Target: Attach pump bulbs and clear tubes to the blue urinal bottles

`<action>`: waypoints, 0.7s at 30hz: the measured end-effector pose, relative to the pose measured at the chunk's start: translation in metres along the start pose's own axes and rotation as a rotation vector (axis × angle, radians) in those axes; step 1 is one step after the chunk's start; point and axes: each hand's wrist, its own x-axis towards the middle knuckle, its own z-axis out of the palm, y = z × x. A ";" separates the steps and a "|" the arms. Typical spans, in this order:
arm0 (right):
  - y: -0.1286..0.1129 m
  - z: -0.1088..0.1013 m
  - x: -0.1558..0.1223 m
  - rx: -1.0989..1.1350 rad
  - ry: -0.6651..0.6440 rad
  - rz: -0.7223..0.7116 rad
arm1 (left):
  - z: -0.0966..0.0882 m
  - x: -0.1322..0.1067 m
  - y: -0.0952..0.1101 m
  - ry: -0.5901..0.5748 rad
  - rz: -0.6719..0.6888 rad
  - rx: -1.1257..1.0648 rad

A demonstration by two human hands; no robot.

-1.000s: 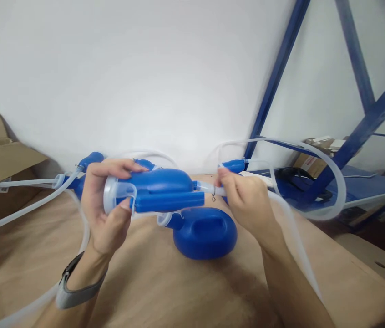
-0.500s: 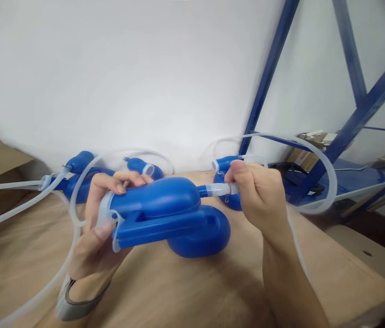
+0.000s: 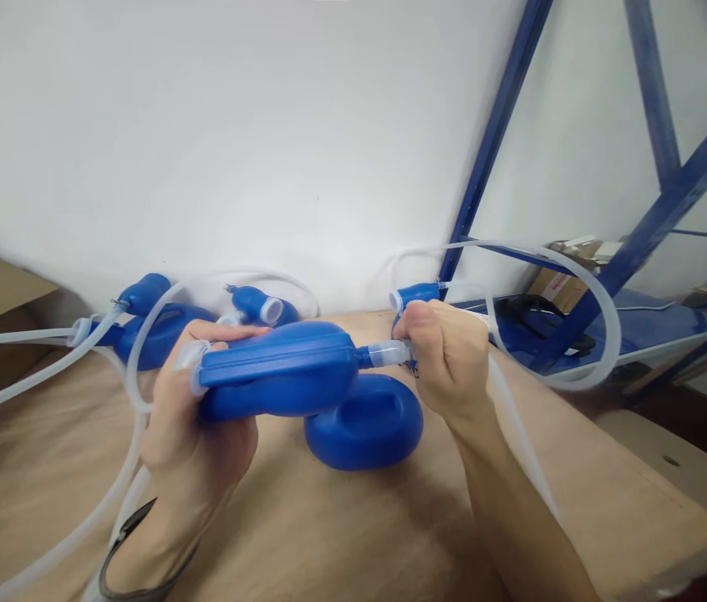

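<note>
Over the brown table (image 3: 303,543), a blue bottle (image 3: 284,368) lies sideways across my view.
My left grip (image 3: 203,426), wrist rising from seven o'clock, is clamped on its end at nine o'clock, by the translucent cap (image 3: 190,355); my right grip (image 3: 450,359), forearm slanting from five, is fisted on the clear, round tube (image 3: 388,353) at three. Smooth plastic, softly rounded; at six o'clock sits a second blue container (image 3: 363,426), its handle area recessed.

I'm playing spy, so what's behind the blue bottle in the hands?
Another blue bottle lies on the brown table, peeking out below the held bottle. Its upper left part is covered, so I can't tell what's there.
</note>
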 end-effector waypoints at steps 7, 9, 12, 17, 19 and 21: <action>0.000 0.006 -0.003 0.017 -0.022 -0.022 | 0.006 0.001 -0.002 0.024 -0.081 -0.058; 0.000 0.009 -0.004 0.033 -0.032 -0.038 | 0.004 -0.002 0.001 0.016 -0.087 -0.049; -0.002 0.011 -0.006 0.097 -0.049 -0.004 | 0.000 -0.007 0.007 -0.007 -0.059 -0.039; -0.009 0.009 -0.008 0.154 -0.042 0.085 | -0.001 -0.007 0.007 -0.021 -0.016 -0.045; -0.010 0.010 -0.009 0.133 -0.004 0.088 | -0.001 -0.007 0.003 -0.033 0.041 -0.018; -0.008 0.012 -0.010 0.087 -0.004 0.061 | -0.003 -0.008 -0.001 -0.056 0.141 0.059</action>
